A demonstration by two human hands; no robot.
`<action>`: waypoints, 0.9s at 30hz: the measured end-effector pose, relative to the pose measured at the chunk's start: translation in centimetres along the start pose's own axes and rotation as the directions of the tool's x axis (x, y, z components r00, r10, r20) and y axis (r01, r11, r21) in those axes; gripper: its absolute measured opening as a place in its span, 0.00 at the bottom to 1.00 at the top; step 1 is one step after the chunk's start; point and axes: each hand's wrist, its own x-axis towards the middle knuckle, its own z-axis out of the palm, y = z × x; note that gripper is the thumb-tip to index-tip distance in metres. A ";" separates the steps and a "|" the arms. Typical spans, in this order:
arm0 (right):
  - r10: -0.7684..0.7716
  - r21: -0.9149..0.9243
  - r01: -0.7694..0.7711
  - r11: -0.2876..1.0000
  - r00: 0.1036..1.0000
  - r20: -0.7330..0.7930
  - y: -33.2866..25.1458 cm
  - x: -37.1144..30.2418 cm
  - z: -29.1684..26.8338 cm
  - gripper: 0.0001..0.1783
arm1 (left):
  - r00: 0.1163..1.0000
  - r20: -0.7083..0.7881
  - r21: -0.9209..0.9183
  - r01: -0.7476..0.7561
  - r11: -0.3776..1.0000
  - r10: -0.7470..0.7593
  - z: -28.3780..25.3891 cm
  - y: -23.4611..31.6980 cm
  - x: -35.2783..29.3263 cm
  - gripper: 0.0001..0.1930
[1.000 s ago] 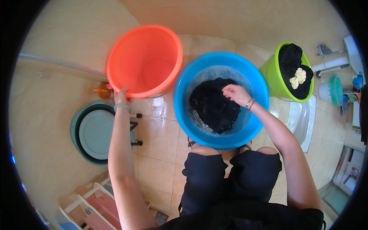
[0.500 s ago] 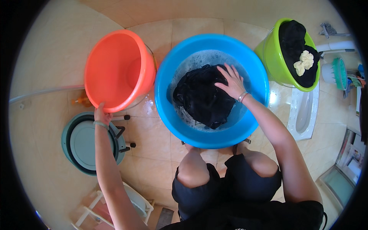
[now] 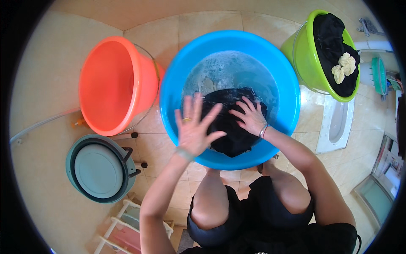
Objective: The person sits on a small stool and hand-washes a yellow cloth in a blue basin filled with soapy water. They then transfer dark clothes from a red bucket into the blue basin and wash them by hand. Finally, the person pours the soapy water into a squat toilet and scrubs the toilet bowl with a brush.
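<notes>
In front of my knees stands a large blue basin (image 3: pixel 169 127) of sudsy water (image 3: pixel 237 70). A wet black garment (image 3: pixel 230 131) lies bunched in it, partly above the water on the side nearest me. My right hand (image 3: pixel 251 117) rests on the garment with its fingers spread. Above the basin's left part is my left hand (image 3: pixel 194 131), open and slightly blurred, holding nothing. It covers the garment's left edge, and whether it touches the cloth cannot be told.
An orange bucket (image 3: pixel 146 84) with a wire handle stands left of the basin. At right, a green bucket (image 3: pixel 292 48) holds black cloth (image 3: pixel 327 38) and pale yellow bunched pieces (image 3: pixel 344 65). A grey-green collapsible tub (image 3: pixel 99 169), a white squat toilet (image 3: pixel 336 122) and a rack (image 3: pixel 122 224) are around.
My left hand has let go of the orange bucket's rim and moved right over the basin. The garment has shifted nearer to me, and my right hand has moved slightly the same way.
</notes>
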 end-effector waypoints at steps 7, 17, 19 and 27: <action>0.146 -0.121 -0.128 0.984 0.978 0.151 2.5 0.0 2.0 0.38 | 0.927 0.375 0.075 0.005 0.997 -0.032 12.3 1.8 5.3 0.51; 0.103 -0.204 -0.069 0.976 0.981 0.162 4.4 1.0 2.8 0.35 | 0.937 0.340 0.096 0.055 0.994 -0.085 16.1 1.5 5.7 0.53; 0.096 -0.065 -0.087 0.994 0.985 0.144 4.5 1.3 1.7 0.31 | 0.955 0.288 -0.052 0.086 0.995 -0.068 15.7 1.0 5.8 0.50; 0.092 0.505 -0.008 0.863 0.986 -0.140 4.8 9.7 -1.6 0.22 | 0.959 -0.202 -0.279 -0.251 0.927 0.199 13.5 7.3 3.2 0.15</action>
